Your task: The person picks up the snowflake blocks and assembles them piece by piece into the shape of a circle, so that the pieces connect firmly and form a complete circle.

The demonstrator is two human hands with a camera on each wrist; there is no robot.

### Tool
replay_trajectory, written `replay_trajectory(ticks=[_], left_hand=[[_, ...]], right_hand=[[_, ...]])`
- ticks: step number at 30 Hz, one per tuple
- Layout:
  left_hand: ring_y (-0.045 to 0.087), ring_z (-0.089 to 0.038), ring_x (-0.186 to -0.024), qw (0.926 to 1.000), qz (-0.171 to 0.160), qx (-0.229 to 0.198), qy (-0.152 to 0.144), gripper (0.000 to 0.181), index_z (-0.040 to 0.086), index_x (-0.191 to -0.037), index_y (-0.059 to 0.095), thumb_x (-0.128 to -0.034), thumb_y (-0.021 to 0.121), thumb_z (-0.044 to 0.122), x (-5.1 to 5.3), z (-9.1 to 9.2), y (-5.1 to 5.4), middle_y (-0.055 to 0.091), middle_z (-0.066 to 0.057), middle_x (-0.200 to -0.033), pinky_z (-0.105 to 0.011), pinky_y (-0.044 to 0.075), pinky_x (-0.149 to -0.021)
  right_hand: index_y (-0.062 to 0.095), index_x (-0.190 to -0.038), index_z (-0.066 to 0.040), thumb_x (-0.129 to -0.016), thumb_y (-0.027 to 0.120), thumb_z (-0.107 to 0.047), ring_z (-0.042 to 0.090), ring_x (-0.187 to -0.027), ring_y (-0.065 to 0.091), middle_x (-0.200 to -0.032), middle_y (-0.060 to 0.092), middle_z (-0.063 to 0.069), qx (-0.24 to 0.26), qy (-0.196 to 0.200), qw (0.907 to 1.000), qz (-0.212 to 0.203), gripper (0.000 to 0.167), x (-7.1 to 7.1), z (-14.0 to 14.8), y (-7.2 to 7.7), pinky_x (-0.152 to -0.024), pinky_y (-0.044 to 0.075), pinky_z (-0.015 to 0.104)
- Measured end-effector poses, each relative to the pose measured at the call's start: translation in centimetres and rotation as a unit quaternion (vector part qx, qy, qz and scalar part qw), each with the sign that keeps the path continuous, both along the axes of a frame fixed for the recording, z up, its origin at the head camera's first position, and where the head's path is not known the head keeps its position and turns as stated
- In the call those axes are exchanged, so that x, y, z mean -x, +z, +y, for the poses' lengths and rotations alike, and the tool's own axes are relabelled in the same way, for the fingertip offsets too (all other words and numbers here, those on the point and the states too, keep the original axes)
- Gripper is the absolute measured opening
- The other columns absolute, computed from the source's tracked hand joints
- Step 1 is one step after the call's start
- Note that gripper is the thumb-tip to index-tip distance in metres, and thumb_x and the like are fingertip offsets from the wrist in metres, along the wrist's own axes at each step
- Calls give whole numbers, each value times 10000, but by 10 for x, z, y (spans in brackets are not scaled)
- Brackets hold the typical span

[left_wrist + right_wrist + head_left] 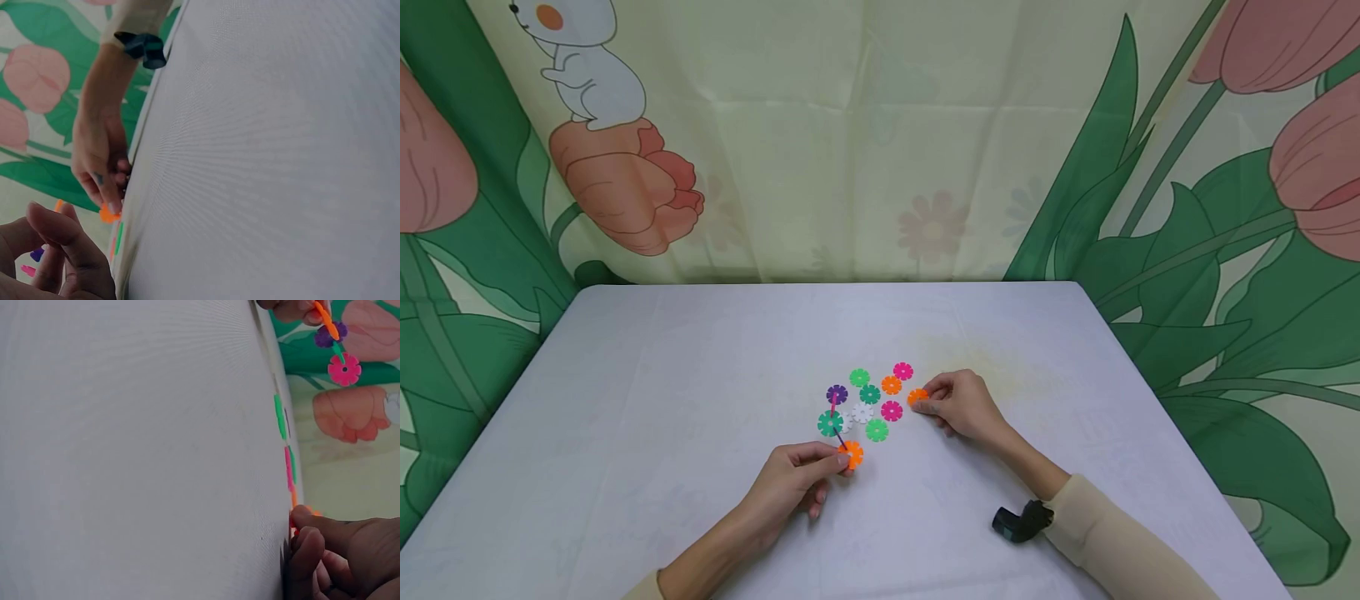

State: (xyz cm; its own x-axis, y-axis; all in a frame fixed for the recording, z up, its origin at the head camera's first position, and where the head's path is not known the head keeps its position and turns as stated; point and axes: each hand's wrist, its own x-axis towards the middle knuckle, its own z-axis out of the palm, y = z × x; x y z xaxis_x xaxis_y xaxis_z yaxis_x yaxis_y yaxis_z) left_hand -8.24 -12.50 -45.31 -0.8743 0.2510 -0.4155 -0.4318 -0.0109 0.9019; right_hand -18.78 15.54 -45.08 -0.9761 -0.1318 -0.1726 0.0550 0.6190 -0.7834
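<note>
My left hand (pixel 793 482) pinches an orange flower-shaped disc (pixel 853 454) between thumb and fingers. Linked to it is a short chain: a purple disc (pixel 326 337), a teal disc (pixel 830 423) and a pink disc (pixel 344 370), held up off the table. To the right, my right hand (pixel 966 406) pinches another orange disc (pixel 917 397) by its edge, low at the tabletop. Between the hands lie loose discs, among them a light green one (pixel 877 430), a pink one (pixel 892 411) and a white one (pixel 862 412).
A white-covered table (pixel 625 417) reaches back to a printed curtain (pixel 850 167). At the far side of the loose group lie a pink disc (pixel 903 371) and a light green disc (pixel 859 378). A black strap mount (pixel 1022 522) sits at the right sleeve cuff.
</note>
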Motion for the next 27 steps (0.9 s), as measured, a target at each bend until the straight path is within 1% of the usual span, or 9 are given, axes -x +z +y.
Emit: replay_trajectory(ticks=[4, 8, 11, 14, 17, 20, 24, 27], left_hand=[[483, -98, -591, 10000, 1, 0, -10, 298, 40, -1116, 780, -948, 802, 286, 0, 0, 0, 789, -30, -951, -197, 456, -516], [482, -97, -592, 10000, 5, 13, -6, 296, 39, -1115, 779, -949, 801, 282, -1, 0, 1, 787, -29, -950, -198, 453, -516], [483, -97, -591, 10000, 4, 25, -11, 294, 41, -1115, 779, -950, 799, 283, -1, 0, 1, 788, -28, -950, -198, 453, -517], [483, -96, -591, 10000, -3, 20, -28, 296, 45, -1114, 779, -951, 797, 291, -1, 1, 2, 793, -27, -950, -198, 452, -519], [481, -96, -592, 10000, -4, 0, -48, 296, 43, -1108, 778, -951, 798, 293, -1, 1, 2, 797, -23, -949, -196, 447, -520], [476, -93, -599, 10000, 19, -13, -65, 293, 38, -1103, 778, -955, 794, 291, 0, 1, 2, 800, -17, -947, -195, 441, -517], [482, -84, -605, 10000, 19, -35, -83, 284, 39, -1102, 778, -961, 785, 285, 1, 1, 2, 811, -11, -952, -200, 456, -519], [494, -75, -601, 9999, 13, -63, -97, 283, 40, -1103, 775, -965, 779, 287, 2, 1, 2, 819, -6, -958, -206, 476, -522]], right_hand=[[791, -971, -44, -870, 884, -174, 155, -482, 611, -644, 669, 40, -15, 74, 10000, -10, 189, -4, 1, 2, -536, 581, 270], [803, -973, -39, -894, 861, -174, 146, -522, 652, -645, 691, 40, 36, 168, 9998, -40, 166, -7, 3, 3, -577, 606, 268], [812, -993, -43, -916, 839, -171, 148, -545, 662, -657, 705, 45, 148, 207, 9995, -170, 152, -10, 5, 4, -597, 604, 256], [811, -1020, -24, -947, 804, -156, 151, -564, 662, -686, 713, 65, 352, 385, 9982, -307, 151, -14, 5, 6, -603, 602, 256], [801, -1030, 3, -972, 773, -151, 147, -582, 657, -723, 717, 77, 581, 654, 9953, -418, 167, -21, 6, 9, -603, 605, 259], [803, -1007, -7, -970, 779, -177, 149, -585, 652, -730, 715, 70, 711, 819, 9929, -484, 176, -28, 4, 11, -598, 602, 259], [816, -964, -36, -942, 814, -218, 162, -573, 659, -691, 712, 58, 795, 925, 9917, -397, 183, -37, 1, 12, -591, 594, 270], [815, -953, -33, -933, 824, -220, 166, -582, 666, -691, 713, 66, 917, 1079, 9895, -279, 188, -43, -2, 14, -593, 595, 283]])
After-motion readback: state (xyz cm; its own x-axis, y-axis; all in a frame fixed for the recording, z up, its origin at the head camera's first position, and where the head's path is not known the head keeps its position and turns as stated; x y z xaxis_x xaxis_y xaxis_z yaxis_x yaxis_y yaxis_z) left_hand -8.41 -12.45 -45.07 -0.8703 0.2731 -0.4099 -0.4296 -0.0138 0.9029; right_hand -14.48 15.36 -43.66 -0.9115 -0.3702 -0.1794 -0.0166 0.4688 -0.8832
